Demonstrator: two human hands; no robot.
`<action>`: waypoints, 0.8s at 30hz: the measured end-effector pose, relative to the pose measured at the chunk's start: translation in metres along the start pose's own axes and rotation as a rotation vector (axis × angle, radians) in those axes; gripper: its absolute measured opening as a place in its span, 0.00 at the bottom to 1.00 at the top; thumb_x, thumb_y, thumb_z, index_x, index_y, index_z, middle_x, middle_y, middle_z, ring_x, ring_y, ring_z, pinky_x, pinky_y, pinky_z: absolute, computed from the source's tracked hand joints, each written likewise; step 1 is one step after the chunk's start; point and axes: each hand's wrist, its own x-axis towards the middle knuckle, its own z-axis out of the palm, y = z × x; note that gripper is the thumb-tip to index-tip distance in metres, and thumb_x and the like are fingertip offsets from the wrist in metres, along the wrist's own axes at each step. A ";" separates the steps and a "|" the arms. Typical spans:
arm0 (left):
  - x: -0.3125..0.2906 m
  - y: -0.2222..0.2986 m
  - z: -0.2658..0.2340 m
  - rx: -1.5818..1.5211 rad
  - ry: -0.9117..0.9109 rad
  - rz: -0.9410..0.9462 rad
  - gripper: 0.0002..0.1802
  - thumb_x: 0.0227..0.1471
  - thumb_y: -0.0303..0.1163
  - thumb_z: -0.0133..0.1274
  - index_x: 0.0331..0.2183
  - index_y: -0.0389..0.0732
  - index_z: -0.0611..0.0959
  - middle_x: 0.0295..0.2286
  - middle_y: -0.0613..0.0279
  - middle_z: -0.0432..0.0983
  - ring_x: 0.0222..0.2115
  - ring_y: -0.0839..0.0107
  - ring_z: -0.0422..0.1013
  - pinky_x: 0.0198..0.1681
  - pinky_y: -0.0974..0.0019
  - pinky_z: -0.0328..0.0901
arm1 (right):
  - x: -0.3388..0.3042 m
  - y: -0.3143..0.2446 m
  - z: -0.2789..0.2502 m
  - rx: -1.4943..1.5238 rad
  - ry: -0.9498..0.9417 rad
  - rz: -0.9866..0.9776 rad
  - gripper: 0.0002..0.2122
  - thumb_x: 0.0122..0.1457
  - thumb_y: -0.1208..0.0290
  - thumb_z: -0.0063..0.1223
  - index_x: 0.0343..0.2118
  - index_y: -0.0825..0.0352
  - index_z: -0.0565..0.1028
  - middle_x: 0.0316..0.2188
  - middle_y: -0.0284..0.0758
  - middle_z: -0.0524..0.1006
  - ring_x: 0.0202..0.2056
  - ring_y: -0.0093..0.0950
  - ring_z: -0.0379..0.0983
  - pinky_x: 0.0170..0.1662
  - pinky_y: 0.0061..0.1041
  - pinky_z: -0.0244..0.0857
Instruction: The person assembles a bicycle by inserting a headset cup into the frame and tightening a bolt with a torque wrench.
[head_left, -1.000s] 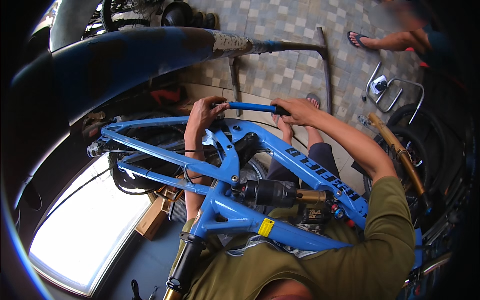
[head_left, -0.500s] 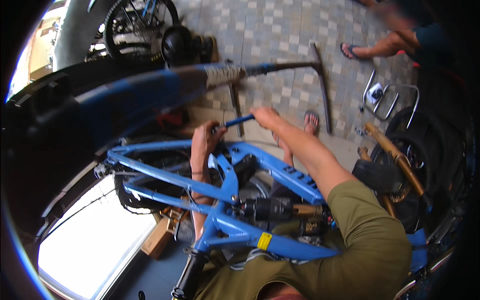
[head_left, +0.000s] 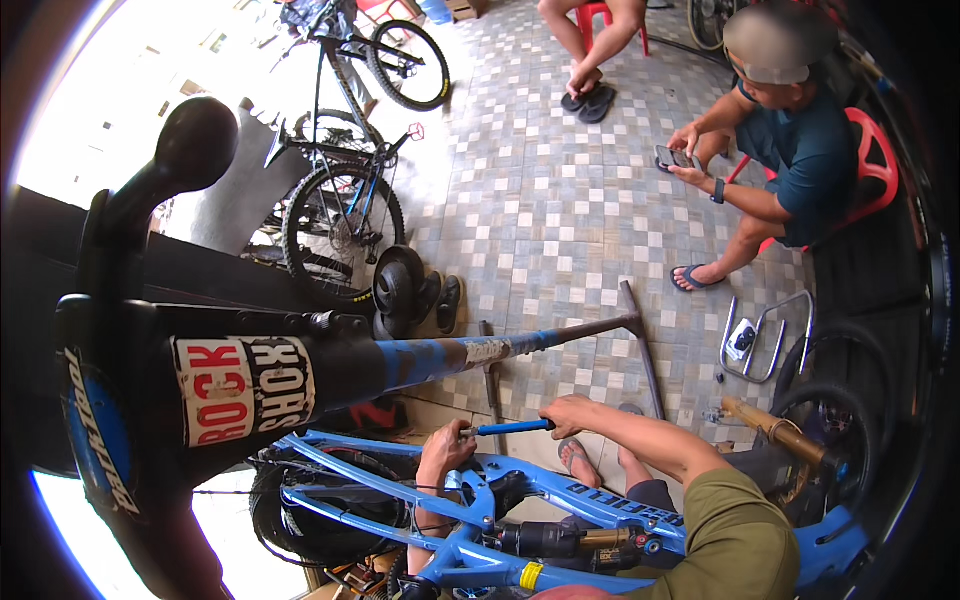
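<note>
- The right hand (head_left: pixel 568 412) is clenched around one end of a blue-handled tool (head_left: pixel 510 428), which lies roughly level between the two hands.
- The left hand (head_left: pixel 445 452) grips the tool's other end, fingers curled over it, pressing down on the blue bike frame (head_left: pixel 560 500) just beneath.
- Below both hands, a black shock absorber (head_left: pixel 560 540) with a gold end sits inside the frame.
- Beyond the hands, a long grey bar with a cross-piece (head_left: pixel 600 325) runs over the tiled floor (head_left: pixel 560 200).
- To the right of the right hand lies a bent chrome rack (head_left: pixel 765 335).
- Far ahead of the hands, a seated person (head_left: pixel 790 170) holds a phone (head_left: pixel 672 157), and a parked bicycle (head_left: pixel 345 215) stands off to the left.
</note>
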 end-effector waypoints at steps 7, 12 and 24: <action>-0.008 0.005 -0.003 0.036 -0.052 -0.060 0.23 0.47 0.44 0.56 0.46 0.47 0.81 0.37 0.47 0.82 0.41 0.46 0.77 0.46 0.49 0.71 | -0.024 -0.009 -0.012 0.047 -0.023 -0.073 0.16 0.46 0.59 0.59 0.36 0.62 0.77 0.29 0.43 0.80 0.36 0.46 0.79 0.38 0.46 0.70; -0.018 0.006 -0.008 0.035 -0.022 -0.042 0.22 0.48 0.43 0.58 0.44 0.44 0.80 0.36 0.46 0.82 0.41 0.45 0.77 0.44 0.49 0.70 | -0.002 -0.006 0.000 -0.025 -0.072 -0.031 0.16 0.47 0.60 0.61 0.39 0.59 0.77 0.32 0.41 0.81 0.38 0.45 0.79 0.40 0.45 0.71; -0.006 0.012 0.004 0.055 0.020 -0.065 0.20 0.46 0.45 0.58 0.39 0.44 0.76 0.30 0.45 0.81 0.36 0.43 0.77 0.40 0.45 0.70 | 0.059 0.030 0.065 0.207 0.130 0.083 0.19 0.49 0.56 0.58 0.42 0.59 0.75 0.35 0.44 0.80 0.40 0.47 0.78 0.43 0.48 0.70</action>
